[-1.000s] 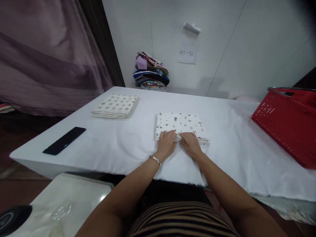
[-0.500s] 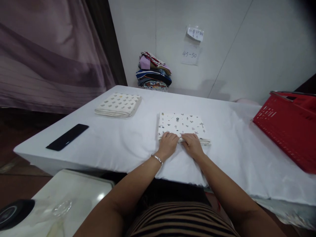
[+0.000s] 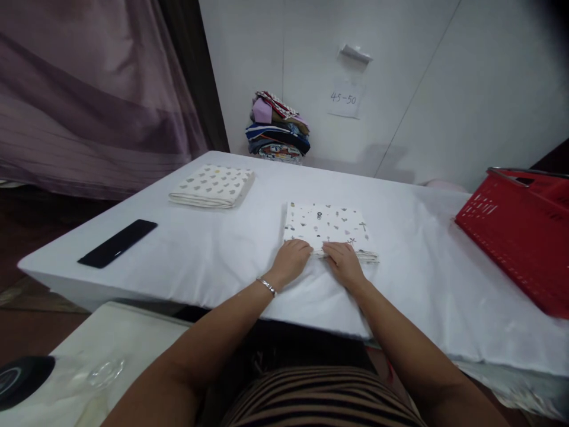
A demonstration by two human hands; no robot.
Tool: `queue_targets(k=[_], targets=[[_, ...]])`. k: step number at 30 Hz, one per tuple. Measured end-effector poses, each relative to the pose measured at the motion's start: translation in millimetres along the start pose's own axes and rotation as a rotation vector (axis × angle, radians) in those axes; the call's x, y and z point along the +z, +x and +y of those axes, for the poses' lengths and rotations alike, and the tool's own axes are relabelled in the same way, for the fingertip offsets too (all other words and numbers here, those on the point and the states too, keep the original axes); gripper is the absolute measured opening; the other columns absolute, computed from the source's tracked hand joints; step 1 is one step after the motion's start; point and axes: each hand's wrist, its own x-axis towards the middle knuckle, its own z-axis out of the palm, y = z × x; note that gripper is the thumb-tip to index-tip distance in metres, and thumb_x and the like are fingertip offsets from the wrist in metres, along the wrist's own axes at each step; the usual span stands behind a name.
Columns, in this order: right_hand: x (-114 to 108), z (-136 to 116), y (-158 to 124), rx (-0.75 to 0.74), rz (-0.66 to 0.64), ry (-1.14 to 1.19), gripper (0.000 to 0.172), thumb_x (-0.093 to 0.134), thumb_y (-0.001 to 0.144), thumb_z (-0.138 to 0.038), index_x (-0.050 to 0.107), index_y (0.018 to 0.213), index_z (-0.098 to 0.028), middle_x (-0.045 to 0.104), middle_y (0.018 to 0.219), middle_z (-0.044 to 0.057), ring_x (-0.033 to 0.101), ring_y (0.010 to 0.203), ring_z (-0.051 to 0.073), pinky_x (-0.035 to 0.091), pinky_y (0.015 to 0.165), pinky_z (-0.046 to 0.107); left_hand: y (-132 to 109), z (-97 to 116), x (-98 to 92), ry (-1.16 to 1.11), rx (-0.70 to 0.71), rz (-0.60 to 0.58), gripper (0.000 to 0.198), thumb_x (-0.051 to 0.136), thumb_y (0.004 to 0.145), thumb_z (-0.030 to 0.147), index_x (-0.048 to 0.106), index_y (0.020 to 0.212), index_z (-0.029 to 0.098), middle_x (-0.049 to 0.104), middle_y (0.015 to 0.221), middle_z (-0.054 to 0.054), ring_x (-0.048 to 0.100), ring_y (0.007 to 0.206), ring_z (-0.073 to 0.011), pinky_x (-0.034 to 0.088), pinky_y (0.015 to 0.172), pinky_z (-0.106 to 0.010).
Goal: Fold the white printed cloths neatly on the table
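Observation:
A white folded cloth (image 3: 331, 222) printed with small grey and dark motifs lies flat on the white-covered table in front of me. My left hand (image 3: 293, 258) is at its near left corner, fingers bent over the folded edge. Along the same edge, a little right of the middle, my right hand (image 3: 342, 261) grips with curled fingers; the layers show to its right. Both thumbs are mostly hidden. A second folded cloth (image 3: 213, 187), white with grey spots and one yellow one, rests apart at the far left of the table.
A black phone-like slab (image 3: 118, 243) lies near the table's left edge. On the right stands a red plastic basket (image 3: 520, 237). A stack of folded fabrics (image 3: 278, 130) is beyond the far edge by the wall. At lower left is a pale surface (image 3: 133, 338) with a dark round-topped object (image 3: 26, 379).
My left hand has slid left along the near edge towards the cloth's corner, widening the gap between my hands. My right hand has barely shifted. The upper wall paper has curled up.

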Motion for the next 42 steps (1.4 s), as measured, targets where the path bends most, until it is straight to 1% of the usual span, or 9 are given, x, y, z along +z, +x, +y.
queue_targets(k=[4,8,12,17,21,25,33,38,42], targets=[[2,1,-1,0.001,0.013,0.015,0.027,0.048,0.085,-0.011,0.061,0.108,-0.020,0.065,0.114,0.006,0.055,0.105,0.021,0.039,0.086,0.039,-16,-21,-13.7,0.014,-0.015,0.001,0.015,0.048,0.088,0.017,0.062,0.092,0.019,0.064,0.093,-0.004,0.055,0.091,-0.0183,0.042,0.079,-0.034],[5,2,-2,-0.008,0.034,0.023,0.027,0.048,0.086,-0.011,0.061,0.107,-0.020,0.065,0.113,0.006,0.056,0.105,0.020,0.039,0.086,0.038,-31,-30,-19.6,-0.042,-0.106,0.090,0.016,0.047,0.088,0.018,0.062,0.093,0.019,0.064,0.094,-0.004,0.055,0.091,-0.0172,0.044,0.077,-0.032],[4,2,-1,0.000,0.033,0.012,0.025,0.049,0.086,-0.012,0.062,0.106,-0.020,0.065,0.113,0.006,0.056,0.104,0.020,0.039,0.086,0.038,-33,-27,-21.2,-0.088,-0.178,0.146,0.012,0.050,0.087,0.019,0.061,0.090,0.019,0.064,0.091,-0.004,0.055,0.089,-0.0170,0.044,0.078,-0.032],[2,1,0,0.012,-0.005,0.013,0.025,0.049,0.086,-0.014,0.062,0.107,-0.020,0.064,0.113,0.007,0.056,0.104,0.020,0.039,0.087,0.038,-20,-19,-20.2,-0.091,-0.147,0.056,0.017,0.054,0.085,0.028,0.060,0.099,0.020,0.062,0.098,-0.004,0.053,0.094,-0.0193,0.040,0.084,-0.037],[0,0,-1,0.026,-0.017,0.015,0.026,0.047,0.086,-0.014,0.061,0.107,-0.020,0.064,0.114,0.007,0.055,0.105,0.021,0.038,0.088,0.039,-12,-16,-13.9,-0.086,-0.165,-0.018,0.015,0.051,0.087,0.025,0.061,0.097,0.021,0.061,0.095,-0.004,0.052,0.095,-0.0196,0.039,0.083,-0.037],[1,-1,-2,0.026,-0.019,0.017,0.028,0.046,0.086,-0.014,0.059,0.110,-0.020,0.062,0.116,0.007,0.054,0.106,0.021,0.038,0.089,0.039,-13,-17,-10.2,-0.086,-0.166,-0.030,0.013,0.050,0.087,0.023,0.062,0.093,0.021,0.061,0.093,-0.004,0.050,0.095,-0.0196,0.038,0.082,-0.037],[-1,-4,-3,0.036,-0.052,-0.013,0.033,0.043,0.085,-0.013,0.056,0.115,-0.020,0.060,0.120,0.007,0.052,0.110,0.021,0.038,0.092,0.040,-15,-15,-11.3,-0.085,-0.162,-0.030,0.013,0.050,0.087,0.021,0.062,0.091,0.020,0.060,0.092,-0.004,0.049,0.093,-0.0187,0.038,0.082,-0.035],[-12,-13,0,0.038,-0.153,-0.080,0.040,0.044,0.084,-0.014,0.050,0.124,-0.017,0.056,0.126,0.009,0.046,0.119,0.025,0.032,0.099,0.046,-16,-14,-11.2,-0.078,-0.168,-0.041,0.012,0.051,0.086,0.021,0.062,0.092,0.021,0.059,0.093,-0.004,0.049,0.095,-0.0192,0.038,0.083,-0.036],[-20,-29,17,-0.008,-0.170,-0.064,0.045,0.045,0.086,-0.021,0.044,0.130,-0.015,0.050,0.133,0.010,0.039,0.126,0.028,0.026,0.104,0.050,-16,-14,-11.5,-0.091,-0.166,-0.023,0.013,0.051,0.086,0.019,0.062,0.092,0.020,0.059,0.092,-0.004,0.049,0.094,-0.0195,0.038,0.082,-0.037]])
